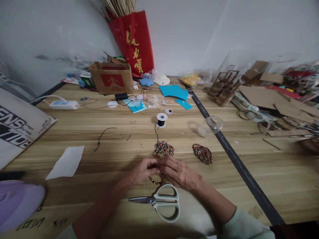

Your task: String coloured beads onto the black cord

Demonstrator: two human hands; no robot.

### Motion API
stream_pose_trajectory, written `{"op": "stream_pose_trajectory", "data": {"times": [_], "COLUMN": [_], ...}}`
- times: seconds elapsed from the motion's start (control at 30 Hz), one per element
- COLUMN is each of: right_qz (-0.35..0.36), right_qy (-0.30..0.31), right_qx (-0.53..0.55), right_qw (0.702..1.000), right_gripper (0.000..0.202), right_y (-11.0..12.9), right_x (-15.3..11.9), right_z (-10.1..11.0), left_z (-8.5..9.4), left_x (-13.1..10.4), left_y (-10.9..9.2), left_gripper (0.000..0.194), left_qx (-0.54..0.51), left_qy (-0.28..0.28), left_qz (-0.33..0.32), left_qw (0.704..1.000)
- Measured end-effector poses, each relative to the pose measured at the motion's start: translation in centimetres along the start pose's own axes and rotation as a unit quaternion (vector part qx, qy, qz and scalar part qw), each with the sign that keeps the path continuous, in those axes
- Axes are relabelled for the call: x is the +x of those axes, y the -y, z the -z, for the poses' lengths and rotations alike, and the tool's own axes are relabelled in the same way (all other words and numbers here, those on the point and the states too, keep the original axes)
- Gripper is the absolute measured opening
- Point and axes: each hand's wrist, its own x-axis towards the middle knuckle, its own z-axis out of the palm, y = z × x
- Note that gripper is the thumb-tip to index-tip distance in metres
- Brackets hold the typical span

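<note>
My left hand [144,170] and my right hand [177,171] meet over the table, fingertips pinched together. A curved beaded string [157,182] of small multicoloured beads hangs in a loop just below them, its ends hidden in my fingers. Right beyond my fingertips lies a heap of mixed beads [163,149]. Black cord [157,132] runs from a white-flanged spool [161,120] down beside this heap towards my hands. Scissors [159,201] with pale handles lie closer to me, blades pointing left. To the right rests a bundle of strung beads [202,154].
A loose black cord piece [100,137] and white paper [66,162] lie left. A purple-and-white object [21,202] sits at the lower left. Clear round plastic containers [211,126] stand right, near a dark strip [239,169]. Behind are blue sheets [173,92] and a cardboard box [111,79].
</note>
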Motion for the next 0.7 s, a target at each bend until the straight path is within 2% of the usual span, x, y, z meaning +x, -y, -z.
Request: {"op": "stream_pose_trajectory", "data": {"times": [0.17,0.23,0.37,0.53,0.7], "right_qz": [-0.03,-0.051,-0.113,-0.192,-0.279], "right_qy": [-0.031,-0.043,-0.075,-0.127,-0.114], "right_qx": [-0.004,0.011,0.07,0.18,0.25], "right_qw": [0.999,0.998,0.988,0.956,0.92], "right_gripper": [0.025,0.027,0.018,0.014,0.017], "right_y": [-0.2,-0.2,-0.2,0.0,-0.1], "right_x": [0.0,0.0,0.1,0.4,0.3], "right_z": [-0.5,-0.8,-1.3,-1.6,-1.7], "left_z": [0.1,-0.1,-0.7,-1.0,-0.9], "left_x": [0.2,0.3,0.2,0.0,0.1], "left_y": [1.0,1.3,1.0,0.6,1.0], "left_gripper": [0.015,0.014,0.007,0.007,0.007], "left_qx": [-0.043,-0.027,0.04,0.111,0.101], "left_qy": [-0.022,-0.046,-0.116,-0.152,-0.144], "left_qz": [0.007,0.002,-0.022,-0.062,-0.07], "left_qw": [0.999,0.999,0.992,0.98,0.982]}}
